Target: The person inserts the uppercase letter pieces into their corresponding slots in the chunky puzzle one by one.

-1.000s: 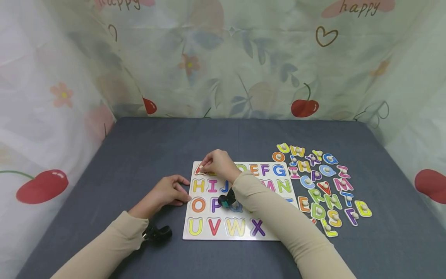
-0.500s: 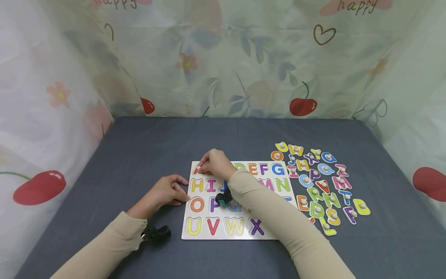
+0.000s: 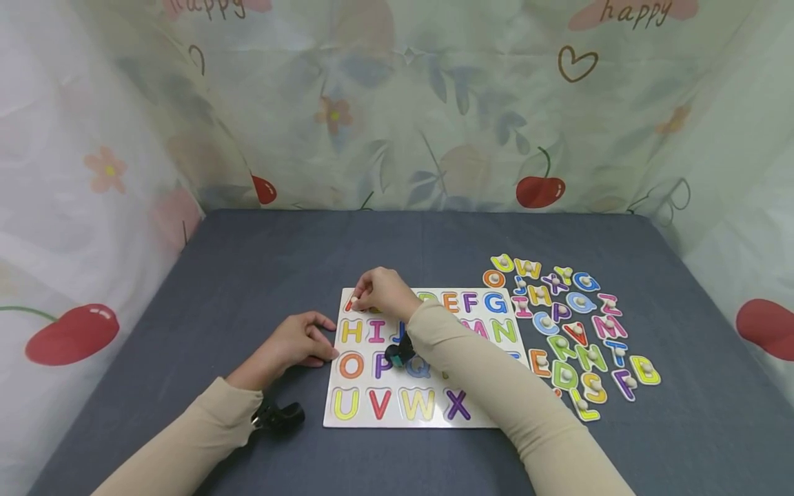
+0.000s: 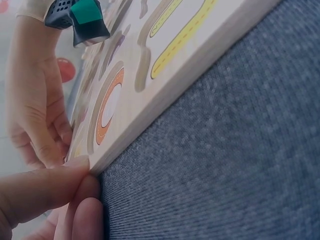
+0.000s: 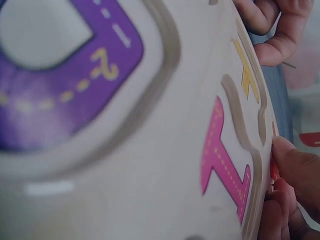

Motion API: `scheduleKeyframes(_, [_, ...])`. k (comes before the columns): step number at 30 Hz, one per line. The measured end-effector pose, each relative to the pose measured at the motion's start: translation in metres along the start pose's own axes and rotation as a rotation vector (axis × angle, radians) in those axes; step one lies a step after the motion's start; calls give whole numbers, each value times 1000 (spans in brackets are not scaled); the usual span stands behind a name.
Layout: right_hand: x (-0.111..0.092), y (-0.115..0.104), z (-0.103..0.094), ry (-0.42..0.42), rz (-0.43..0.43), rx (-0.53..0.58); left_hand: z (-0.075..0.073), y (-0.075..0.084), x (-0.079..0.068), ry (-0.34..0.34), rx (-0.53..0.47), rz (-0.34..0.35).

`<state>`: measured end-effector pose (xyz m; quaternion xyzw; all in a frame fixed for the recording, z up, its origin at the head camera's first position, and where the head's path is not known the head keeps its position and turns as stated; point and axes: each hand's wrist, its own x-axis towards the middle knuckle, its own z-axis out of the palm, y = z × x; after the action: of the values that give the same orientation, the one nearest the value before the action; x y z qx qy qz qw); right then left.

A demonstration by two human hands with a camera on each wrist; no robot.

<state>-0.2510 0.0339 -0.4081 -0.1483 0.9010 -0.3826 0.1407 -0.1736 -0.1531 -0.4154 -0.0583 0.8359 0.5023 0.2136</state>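
A white alphabet puzzle board lies flat on the dark cloth, its recesses printed with coloured letters. At its far left corner my right hand pinches the small knob of the red letter A piece, over the A recess. Fingers cover most of that piece; a red sliver shows in the right wrist view. I cannot tell whether it lies fully flat. My left hand rests against the board's left edge, with index finger and thumb touching it. In the left wrist view the thumb lies at that edge.
Right of the board several loose knobbed letter pieces lie scattered, among them a yellow-green U, an orange E and a yellow D. The right sleeve crosses the board and hides some recesses. A patterned curtain hangs behind the table.
My right hand keeps its pinch at the A recess, with only slight finger shifts on the piece. The left hand stays at the board's edge.
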Motion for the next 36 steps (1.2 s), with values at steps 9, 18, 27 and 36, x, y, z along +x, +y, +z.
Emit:
scheduleKeyframes(9, [-16, -5, -16, -3, -25, 52, 0, 0, 0, -1, 6, -1])
scheduleKeyframes(18, [-52, 10, -71, 81, -103, 121, 0, 2, -2, 8, 15, -1])
scheduleKeyframes(27, [-98, 52, -131, 203, -101, 156, 0, 0, -1, 23, 15, -2])
scheduleKeyframes(36, [-150, 100, -180, 331, -13, 91, 0, -1, -2, 4, 10, 12])
